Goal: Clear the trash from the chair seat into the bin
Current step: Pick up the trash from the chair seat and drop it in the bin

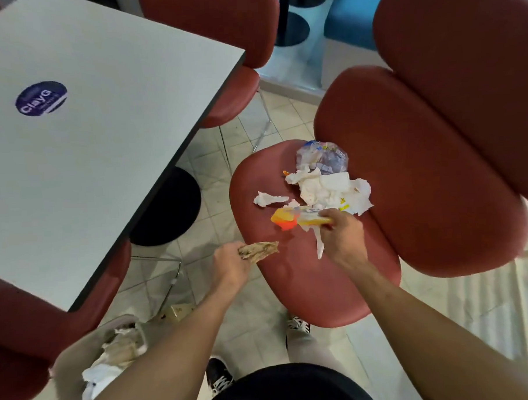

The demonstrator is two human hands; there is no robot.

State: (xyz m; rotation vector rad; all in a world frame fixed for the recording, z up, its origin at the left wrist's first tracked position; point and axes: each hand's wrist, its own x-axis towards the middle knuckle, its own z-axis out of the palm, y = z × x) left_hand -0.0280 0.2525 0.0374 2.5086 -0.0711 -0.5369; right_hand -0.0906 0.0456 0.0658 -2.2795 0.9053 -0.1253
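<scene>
Both hands are gripping trash: the right hand (341, 235) is pinching an orange-yellow wrapper (294, 220) over the red chair seat (315, 285), the left hand (230, 261) is clutching a brown crumpled paper (260, 250) off the seat's 9 o'clock edge. White napkins (328, 188) and a clear bag (323, 156) are lying toward 12 o'clock. Open tiled floor (214, 202) is separating seat and table (103, 140). At 7 o'clock, the left forearm is partly hiding the bin (70, 359).

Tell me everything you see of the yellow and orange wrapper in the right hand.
The yellow and orange plastic wrapper is long, glossy and crumpled, its orange end pointing left. It lies roughly level over the red chair seat, below the white napkins. The right hand grips its right end together with a white paper strip hanging down.
</scene>
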